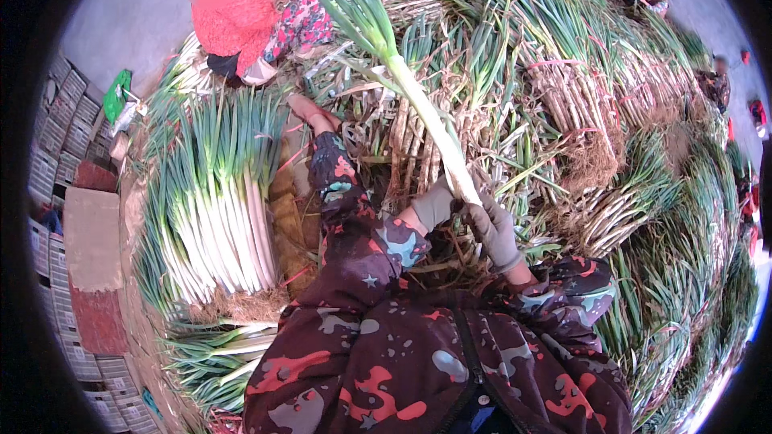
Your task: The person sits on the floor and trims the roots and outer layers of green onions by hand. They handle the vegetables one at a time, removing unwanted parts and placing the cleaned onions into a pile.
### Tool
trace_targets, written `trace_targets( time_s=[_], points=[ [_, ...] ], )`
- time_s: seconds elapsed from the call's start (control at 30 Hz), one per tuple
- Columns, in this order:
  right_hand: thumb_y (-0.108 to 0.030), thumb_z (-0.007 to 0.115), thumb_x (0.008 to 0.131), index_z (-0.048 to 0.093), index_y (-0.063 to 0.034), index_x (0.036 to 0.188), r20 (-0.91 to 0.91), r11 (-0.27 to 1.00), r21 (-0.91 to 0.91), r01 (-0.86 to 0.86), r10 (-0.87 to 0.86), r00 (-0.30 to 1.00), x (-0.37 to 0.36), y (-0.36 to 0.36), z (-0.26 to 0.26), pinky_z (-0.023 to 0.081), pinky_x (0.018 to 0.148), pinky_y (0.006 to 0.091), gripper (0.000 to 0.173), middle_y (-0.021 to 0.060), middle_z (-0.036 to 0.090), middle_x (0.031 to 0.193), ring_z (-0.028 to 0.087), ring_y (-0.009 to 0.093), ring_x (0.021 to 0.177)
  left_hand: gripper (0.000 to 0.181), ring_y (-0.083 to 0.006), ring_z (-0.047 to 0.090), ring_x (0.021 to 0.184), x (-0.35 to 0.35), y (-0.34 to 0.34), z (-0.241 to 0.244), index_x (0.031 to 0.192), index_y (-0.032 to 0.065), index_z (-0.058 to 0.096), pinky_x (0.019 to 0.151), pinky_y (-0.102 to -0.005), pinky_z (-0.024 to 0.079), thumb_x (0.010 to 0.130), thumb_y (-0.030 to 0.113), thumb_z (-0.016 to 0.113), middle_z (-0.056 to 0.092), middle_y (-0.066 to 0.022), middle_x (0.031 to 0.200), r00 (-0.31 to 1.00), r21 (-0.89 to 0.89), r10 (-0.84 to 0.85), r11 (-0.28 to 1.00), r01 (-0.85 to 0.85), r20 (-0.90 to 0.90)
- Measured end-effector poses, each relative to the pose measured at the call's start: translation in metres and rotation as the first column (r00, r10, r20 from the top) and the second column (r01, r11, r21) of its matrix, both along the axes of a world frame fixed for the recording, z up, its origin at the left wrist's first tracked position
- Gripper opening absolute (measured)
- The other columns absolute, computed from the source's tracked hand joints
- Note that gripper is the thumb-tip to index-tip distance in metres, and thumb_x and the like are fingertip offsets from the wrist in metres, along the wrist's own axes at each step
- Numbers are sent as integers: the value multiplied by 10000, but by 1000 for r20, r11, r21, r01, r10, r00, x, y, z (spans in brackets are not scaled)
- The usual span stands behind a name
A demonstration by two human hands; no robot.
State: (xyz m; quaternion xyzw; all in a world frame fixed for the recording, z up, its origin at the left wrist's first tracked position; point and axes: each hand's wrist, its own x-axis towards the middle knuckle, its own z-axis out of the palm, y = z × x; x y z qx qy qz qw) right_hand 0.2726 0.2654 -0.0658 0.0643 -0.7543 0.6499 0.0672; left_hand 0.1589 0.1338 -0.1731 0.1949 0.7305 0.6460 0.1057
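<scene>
One large Welsh onion (pixel 429 108) rises from my hands, its green leaves pointing up and away and its white stalk slanting down toward me. My right hand (pixel 496 232), in a grey glove, grips its root end. Against the other side of the lower stalk is my left hand (pixel 435 205), also gloved, its fingers partly hidden behind the stalk. Loose leaves and dry peelings (pixel 476 253) lie beneath both hands. Just beyond them stand unpeeled onions (pixel 416 144) with brown outer skins. On my left, a thick row of clean white-stalked onions (pixel 217 229) has its roots toward me.
Tied onion bundles (pixel 573 90) fill the floor ahead and to the right. A person in a red top (pixel 235 18) sits at the upper left. Stacked crates (pixel 66 114) and a board (pixel 93 241) line the left side. More onions (pixel 223 355) lie beside my hip.
</scene>
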Motion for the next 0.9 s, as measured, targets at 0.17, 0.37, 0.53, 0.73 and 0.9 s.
trace_targets(
  time_s=[0.17, 0.37, 0.53, 0.73, 0.9],
  points=[
    [-374, 560, 960, 596, 12, 1079, 140, 988, -149, -48, 69, 988, -5, 0, 15, 377, 584, 186, 406, -31, 571, 757, 487, 36, 669, 444, -321, 617, 1043, -7, -44, -27, 1235, 66, 553, 918, -387, 476, 810, 170, 629, 639, -181, 1126, 982, -764, -122, 617, 191, 147],
    [-212, 606, 940, 598, 16, 1134, 93, 998, -36, -46, 49, 994, 6, 3, 4, 466, 667, 251, 299, 20, 643, 832, 573, 84, 752, 431, -190, 586, 768, -46, -86, 139, 935, 59, 595, 726, -311, 492, 982, 461, 446, 630, -34, 863, 991, 187, 77, 977, -97, 114],
    [-307, 643, 886, 598, -63, 1101, -203, 838, 507, 203, -113, 973, 19, -21, -15, 479, 542, 400, 328, 154, 642, 711, 638, 327, 609, 307, -275, 605, 918, -66, -98, 175, 1096, 28, 523, 924, -436, 484, 964, 300, 472, 605, -150, 1026, 884, 786, -83, 501, -362, 460],
    [-317, 640, 891, 601, -51, 1097, -128, 806, 564, 178, -128, 983, 21, -19, -30, 475, 561, 394, 338, 175, 633, 730, 634, 306, 628, 374, -268, 579, 900, -78, -111, 144, 1083, 32, 549, 951, -457, 461, 710, 33, 539, 580, -85, 960, 854, 803, -145, 448, -394, 499],
    [-345, 643, 899, 631, -19, 1061, 201, 984, 158, -76, 44, 979, 13, -4, -50, 482, 617, 319, 364, 160, 653, 798, 634, 206, 684, 359, -336, 567, 1046, -64, -104, 156, 1172, 19, 510, 965, -510, 452, 816, 63, 517, 590, -143, 1051, 913, 876, -251, 445, -187, 323]
  ],
)
